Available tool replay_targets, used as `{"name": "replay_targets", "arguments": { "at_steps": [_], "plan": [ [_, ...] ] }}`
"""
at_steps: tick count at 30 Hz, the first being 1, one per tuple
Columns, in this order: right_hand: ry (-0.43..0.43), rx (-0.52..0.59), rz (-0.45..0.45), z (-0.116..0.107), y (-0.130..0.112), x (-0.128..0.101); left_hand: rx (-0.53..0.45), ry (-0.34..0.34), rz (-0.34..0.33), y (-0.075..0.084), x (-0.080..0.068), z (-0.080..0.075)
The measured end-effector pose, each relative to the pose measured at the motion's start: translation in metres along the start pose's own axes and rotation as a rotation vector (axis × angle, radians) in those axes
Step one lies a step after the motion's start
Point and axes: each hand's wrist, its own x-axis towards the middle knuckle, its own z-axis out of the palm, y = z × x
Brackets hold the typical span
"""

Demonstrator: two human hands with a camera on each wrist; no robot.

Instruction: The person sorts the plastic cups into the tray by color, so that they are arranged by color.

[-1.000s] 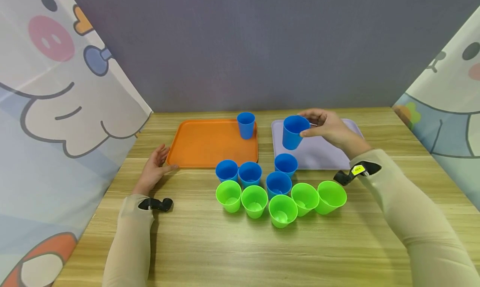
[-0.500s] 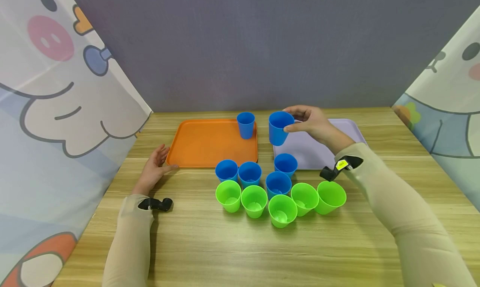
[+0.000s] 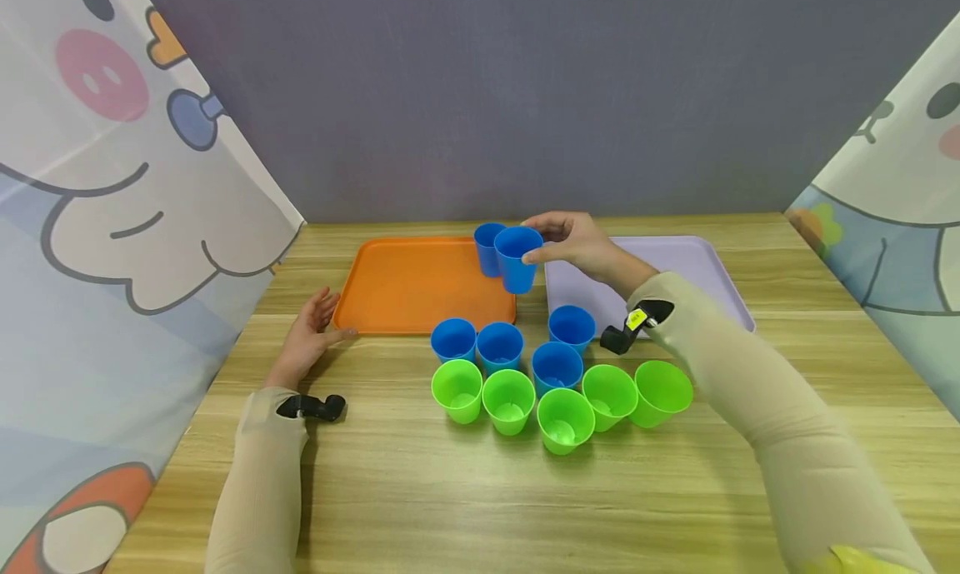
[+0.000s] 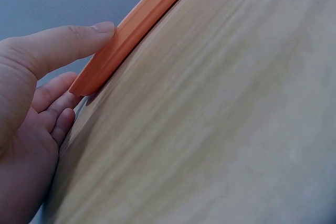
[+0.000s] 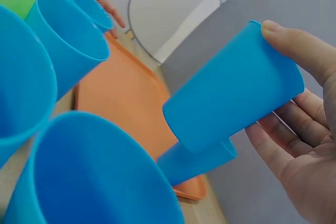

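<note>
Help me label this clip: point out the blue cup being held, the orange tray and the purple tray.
held blue cup (image 3: 517, 262): head view, on its side wall below the rim.
orange tray (image 3: 412, 287): head view, on its bare flat floor.
purple tray (image 3: 697, 266): head view, on its bare floor right of the arm.
</note>
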Motion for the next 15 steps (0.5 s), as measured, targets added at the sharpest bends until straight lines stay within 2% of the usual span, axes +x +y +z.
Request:
{"name": "replay_targets", "arguments": {
  "at_steps": [12, 15],
  "plan": [
    [-0.040, -0.004, 0.053, 0.031, 0.006, 0.022, -0.014, -0.010, 0.008, 0.001, 0.000, -0.002],
    [-0.040, -0.008, 0.062, 0.038, 0.008, 0.028, -0.022, -0.016, -0.005, 0.013, -0.005, -0.001]
  ]
}}
